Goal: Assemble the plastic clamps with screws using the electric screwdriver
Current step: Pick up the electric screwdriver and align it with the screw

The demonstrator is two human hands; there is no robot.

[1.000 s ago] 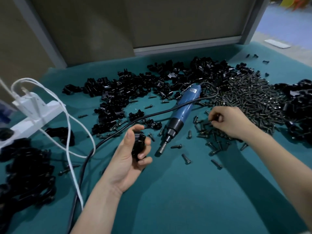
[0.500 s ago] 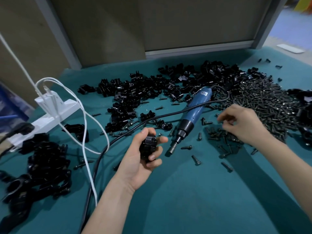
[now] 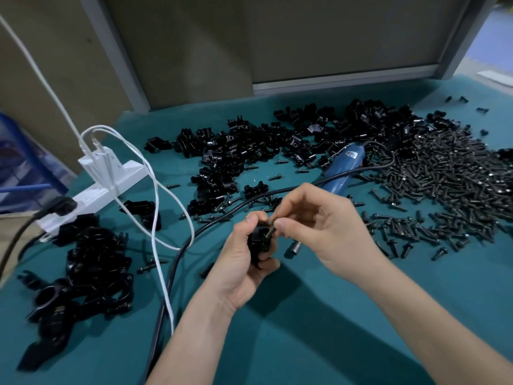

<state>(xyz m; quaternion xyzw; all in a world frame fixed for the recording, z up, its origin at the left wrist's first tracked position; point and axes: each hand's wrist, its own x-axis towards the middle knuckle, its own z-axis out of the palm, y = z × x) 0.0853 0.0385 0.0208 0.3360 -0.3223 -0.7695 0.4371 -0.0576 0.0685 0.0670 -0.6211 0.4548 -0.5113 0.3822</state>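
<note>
My left hand (image 3: 244, 262) grips a black plastic clamp (image 3: 259, 240) above the teal table. My right hand (image 3: 319, 226) pinches a dark screw (image 3: 270, 232) between thumb and forefinger, its tip touching the clamp's top. The blue electric screwdriver (image 3: 342, 170) lies on the table behind my hands, its front part hidden by my right hand; only its metal tip (image 3: 295, 249) shows below my fingers. A large heap of black screws (image 3: 449, 176) spreads to the right.
Loose black clamp halves (image 3: 249, 145) are piled across the back. Assembled clamps (image 3: 83, 262) lie heaped at the left. A white power strip (image 3: 108, 187) with white cables (image 3: 158, 218) sits at left. The screwdriver's black cord (image 3: 177, 262) runs toward me.
My right hand left the screw heap with a screw and came left to the clamp. My left hand stayed on the clamp. The view shifted left and down.
</note>
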